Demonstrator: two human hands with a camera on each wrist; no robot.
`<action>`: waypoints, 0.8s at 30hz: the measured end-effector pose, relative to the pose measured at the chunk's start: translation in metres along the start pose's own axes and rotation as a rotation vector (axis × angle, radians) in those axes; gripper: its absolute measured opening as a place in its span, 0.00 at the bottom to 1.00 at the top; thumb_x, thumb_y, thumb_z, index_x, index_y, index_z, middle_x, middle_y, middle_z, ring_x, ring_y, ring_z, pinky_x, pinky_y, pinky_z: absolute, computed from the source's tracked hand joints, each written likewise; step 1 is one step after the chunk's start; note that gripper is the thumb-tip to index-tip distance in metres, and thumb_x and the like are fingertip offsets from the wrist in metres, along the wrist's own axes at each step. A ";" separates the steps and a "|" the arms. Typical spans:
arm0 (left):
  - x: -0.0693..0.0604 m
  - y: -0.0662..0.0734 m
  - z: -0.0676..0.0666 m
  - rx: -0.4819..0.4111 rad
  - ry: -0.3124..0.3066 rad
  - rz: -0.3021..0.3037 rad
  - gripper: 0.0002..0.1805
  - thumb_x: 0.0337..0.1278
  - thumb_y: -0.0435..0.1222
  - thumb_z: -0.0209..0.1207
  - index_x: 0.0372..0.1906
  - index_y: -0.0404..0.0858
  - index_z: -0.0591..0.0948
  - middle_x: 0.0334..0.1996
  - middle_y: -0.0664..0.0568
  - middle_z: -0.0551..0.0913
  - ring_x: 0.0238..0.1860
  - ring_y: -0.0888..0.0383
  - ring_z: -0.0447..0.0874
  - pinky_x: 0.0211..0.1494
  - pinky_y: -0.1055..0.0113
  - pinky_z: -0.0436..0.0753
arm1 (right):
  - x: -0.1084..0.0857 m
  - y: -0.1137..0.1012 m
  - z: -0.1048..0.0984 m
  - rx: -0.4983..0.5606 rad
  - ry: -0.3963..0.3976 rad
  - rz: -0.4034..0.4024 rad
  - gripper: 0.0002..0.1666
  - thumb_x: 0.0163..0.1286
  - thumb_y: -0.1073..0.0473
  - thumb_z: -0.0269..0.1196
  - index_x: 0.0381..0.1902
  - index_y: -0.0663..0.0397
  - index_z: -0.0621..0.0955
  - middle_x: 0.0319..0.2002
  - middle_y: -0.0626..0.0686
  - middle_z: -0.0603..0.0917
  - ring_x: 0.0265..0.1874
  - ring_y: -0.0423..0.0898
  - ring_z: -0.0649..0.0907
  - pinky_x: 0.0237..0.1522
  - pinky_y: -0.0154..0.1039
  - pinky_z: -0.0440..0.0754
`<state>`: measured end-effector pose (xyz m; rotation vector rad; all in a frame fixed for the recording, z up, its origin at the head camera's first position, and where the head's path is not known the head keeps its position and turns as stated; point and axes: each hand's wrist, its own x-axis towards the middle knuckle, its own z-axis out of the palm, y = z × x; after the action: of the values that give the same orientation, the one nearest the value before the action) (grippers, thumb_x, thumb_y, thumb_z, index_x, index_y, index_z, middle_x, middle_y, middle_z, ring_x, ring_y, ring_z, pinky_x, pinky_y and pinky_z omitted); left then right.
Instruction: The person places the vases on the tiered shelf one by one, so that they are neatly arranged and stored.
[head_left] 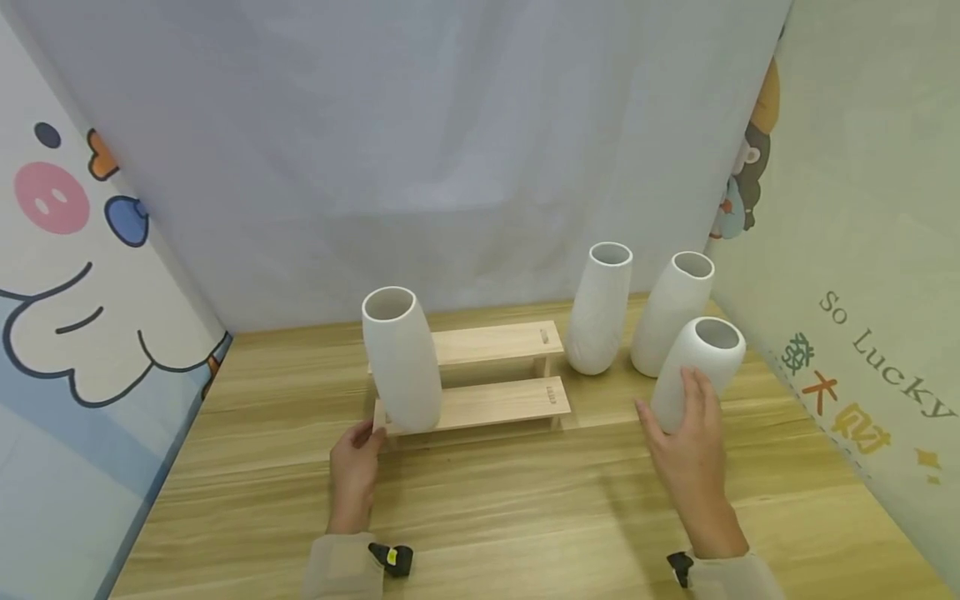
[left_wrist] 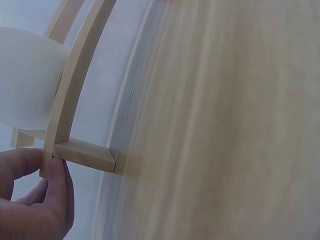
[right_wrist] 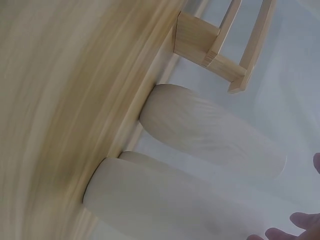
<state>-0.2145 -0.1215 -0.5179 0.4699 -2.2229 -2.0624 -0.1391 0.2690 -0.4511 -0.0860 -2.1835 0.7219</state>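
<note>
A white vase (head_left: 405, 367) stands upright on the left end of a two-step wooden rack (head_left: 495, 403). My left hand (head_left: 354, 467) pinches the left end of the rack's front step. In the left wrist view, the thumb and fingers (left_wrist: 57, 185) close on that end beside its leg. To the right, my right hand (head_left: 692, 437) is at the nearest white vase (head_left: 686, 375), its fingers extended over the near side and the thumb off to the left. Whether the fingertips touch the vase cannot be told. That vase stands on the table in the right wrist view.
Two more white vases stand behind, a textured one (head_left: 597, 312) right of the rack and another (head_left: 670, 321) behind the nearest vase. The wooden table (head_left: 480, 517) meets a grey curtain (head_left: 450, 167) at the back. Printed panels flank both sides.
</note>
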 end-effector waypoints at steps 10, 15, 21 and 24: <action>0.000 -0.002 0.000 -0.001 0.000 0.005 0.22 0.70 0.32 0.53 0.63 0.23 0.70 0.59 0.30 0.72 0.59 0.41 0.70 0.60 0.53 0.70 | -0.002 0.008 -0.008 -0.009 0.047 0.044 0.40 0.54 0.66 0.74 0.60 0.72 0.68 0.57 0.74 0.67 0.55 0.70 0.70 0.50 0.68 0.72; 0.000 -0.002 0.000 0.002 0.000 0.009 0.22 0.70 0.32 0.53 0.63 0.23 0.70 0.59 0.30 0.72 0.58 0.42 0.70 0.60 0.53 0.70 | -0.002 0.013 -0.012 -0.017 0.046 0.086 0.40 0.55 0.66 0.74 0.61 0.71 0.66 0.56 0.74 0.67 0.55 0.70 0.69 0.50 0.68 0.71; -0.001 -0.001 0.000 0.007 -0.002 0.002 0.23 0.70 0.32 0.53 0.63 0.23 0.70 0.59 0.30 0.72 0.58 0.42 0.70 0.59 0.54 0.70 | 0.001 0.016 -0.018 -0.019 0.004 0.187 0.42 0.58 0.66 0.72 0.65 0.70 0.63 0.58 0.73 0.65 0.57 0.71 0.67 0.54 0.68 0.69; -0.001 0.000 0.000 0.011 -0.003 0.002 0.22 0.70 0.32 0.53 0.64 0.24 0.70 0.59 0.31 0.72 0.58 0.42 0.71 0.58 0.55 0.71 | 0.003 0.020 -0.020 -0.012 -0.012 0.230 0.43 0.60 0.65 0.71 0.67 0.69 0.61 0.60 0.73 0.63 0.58 0.71 0.66 0.55 0.67 0.67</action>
<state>-0.2133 -0.1208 -0.5181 0.4662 -2.2361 -2.0530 -0.1302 0.2953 -0.4497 -0.3446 -2.2120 0.8388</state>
